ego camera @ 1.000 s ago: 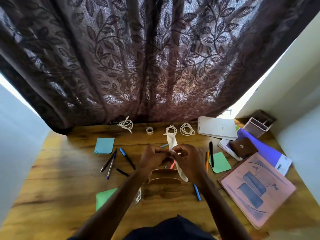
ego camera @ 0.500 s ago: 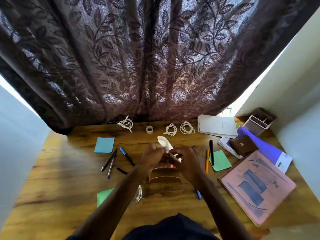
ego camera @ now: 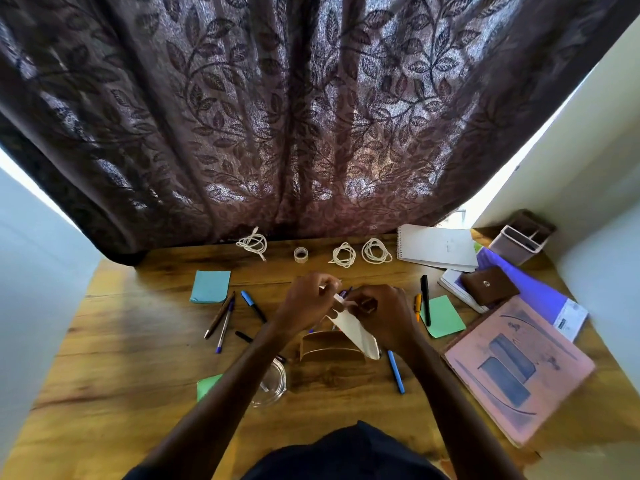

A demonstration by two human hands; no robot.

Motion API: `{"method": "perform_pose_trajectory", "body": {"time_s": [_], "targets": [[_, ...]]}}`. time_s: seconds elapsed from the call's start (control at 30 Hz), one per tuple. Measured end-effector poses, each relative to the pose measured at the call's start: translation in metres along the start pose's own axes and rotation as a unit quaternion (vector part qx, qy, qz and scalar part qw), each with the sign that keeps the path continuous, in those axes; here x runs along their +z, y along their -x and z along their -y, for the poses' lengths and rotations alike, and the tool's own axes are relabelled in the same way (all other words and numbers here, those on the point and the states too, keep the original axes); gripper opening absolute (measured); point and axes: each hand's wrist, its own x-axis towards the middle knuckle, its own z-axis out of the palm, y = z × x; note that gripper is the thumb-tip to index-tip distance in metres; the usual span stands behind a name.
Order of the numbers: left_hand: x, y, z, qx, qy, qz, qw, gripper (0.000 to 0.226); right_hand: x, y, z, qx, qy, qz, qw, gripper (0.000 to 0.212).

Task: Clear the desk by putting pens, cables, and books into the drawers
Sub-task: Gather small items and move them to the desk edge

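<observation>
Head view. Left hand [ego camera: 308, 303] and right hand [ego camera: 381, 313] meet above the middle of the desk [ego camera: 138, 341]. Both pinch, with curled fingers, the upper end of a white strip [ego camera: 356, 332] (paper or cloth, cannot tell). Its free end hangs over a brown desk organiser [ego camera: 329, 344]. Dark pen tips [ego camera: 347, 292] show between the hands, but whether they are gripped is unclear. Holding the strip high probably keeps it clear of the clutter.

Task items lie untouched:
- coiled white cables [ego camera: 376, 251] along the curtain [ego camera: 311, 116] edge
- loose pens [ego camera: 221, 320] to the left of the organiser
- a blue pen [ego camera: 396, 372] to its right
- a pink book [ego camera: 519, 368] and a spiral notebook [ego camera: 436, 247] at far right

No drawer is visible.
</observation>
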Motion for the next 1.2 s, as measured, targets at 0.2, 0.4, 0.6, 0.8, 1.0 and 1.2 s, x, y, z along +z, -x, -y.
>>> {"method": "perform_pose_trajectory", "body": {"time_s": [0.2, 0.4, 0.6, 0.8, 1.0, 1.2], "targets": [[-0.003, -0.001, 0.027, 0.157, -0.196, -0.011, 0.968, 0.048, -0.011, -0.002, -0.01, 0.009, -0.016, 0.037, 0.999, 0.019], [0.0, -0.006, 0.033, 0.185, -0.233, 0.066, 0.952, 0.026, -0.014, -0.008, -0.01, -0.016, -0.065, 0.092, 0.994, 0.019], [0.001, -0.006, 0.035, 0.143, -0.136, 0.015, 0.98, 0.018, -0.003, -0.006, -0.01, -0.023, -0.048, 0.062, 0.997, 0.034], [-0.001, -0.004, 0.064, 0.059, -0.165, 0.094, 0.98, 0.053, 0.023, -0.005, -0.028, -0.013, 0.032, 0.088, 0.995, 0.02], [0.007, 0.011, 0.112, -0.018, -0.238, 0.127, 0.963, 0.079, 0.06, 0.004, -0.054, -0.005, 0.056, 0.102, 0.993, 0.021], [0.029, 0.017, 0.136, -0.014, -0.209, 0.118, 0.971, 0.084, 0.084, 0.013, -0.066, -0.013, 0.052, 0.081, 0.995, 0.022]]}}
